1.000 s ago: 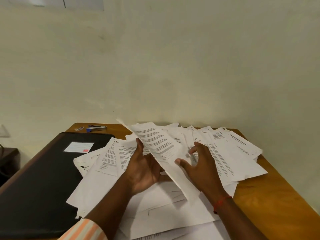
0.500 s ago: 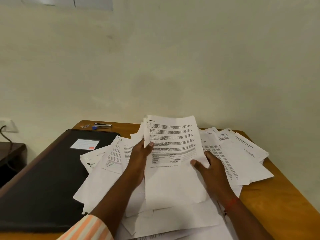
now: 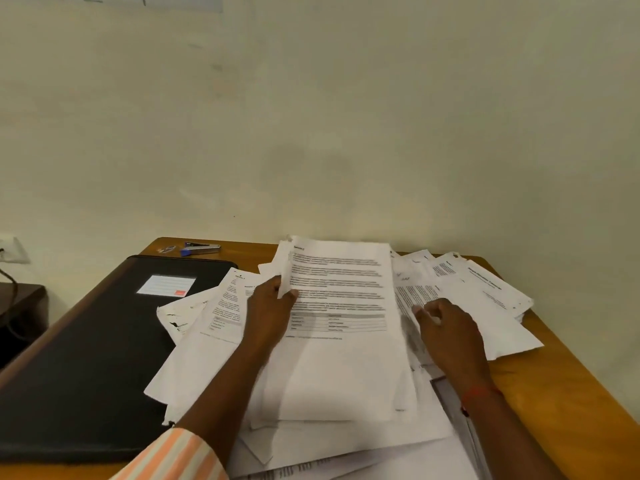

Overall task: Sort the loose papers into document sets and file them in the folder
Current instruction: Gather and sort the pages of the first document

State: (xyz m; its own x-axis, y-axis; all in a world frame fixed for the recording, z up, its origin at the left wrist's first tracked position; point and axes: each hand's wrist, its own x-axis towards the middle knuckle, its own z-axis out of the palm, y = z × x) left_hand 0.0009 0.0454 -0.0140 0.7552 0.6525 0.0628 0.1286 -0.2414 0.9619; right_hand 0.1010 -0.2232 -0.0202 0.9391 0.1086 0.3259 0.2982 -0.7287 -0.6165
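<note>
Head view: a wooden table (image 3: 571,410) stands against a plain pale wall. A black folder (image 3: 86,358) lies closed and flat on the left part of the table, well to the left of both hands. Its right edge is overlapped by the loose papers (image 3: 207,368), which spread in a disordered heap across the centre and right of the table, under and around both hands.

On top of the heap, between the hands, is a printed sheet (image 3: 346,341) bearing text paragraphs and a small table. Its far end is raised off the pile. The left hand (image 3: 268,310) grips this sheet at its left edge, thumb on the printed face and fingers behind. The right hand (image 3: 446,330) is just beside the sheet's right edge, apart from it, fingers bent with tips on the papers lying there. The hand is blurred, and whether it pinches a page cannot be told.

A white label (image 3: 168,285) with a red mark sits on the folder's cover. A stapler (image 3: 201,248) lies at the table's far edge, beyond the folder. A red thread (image 3: 476,396) circles the right wrist.
</note>
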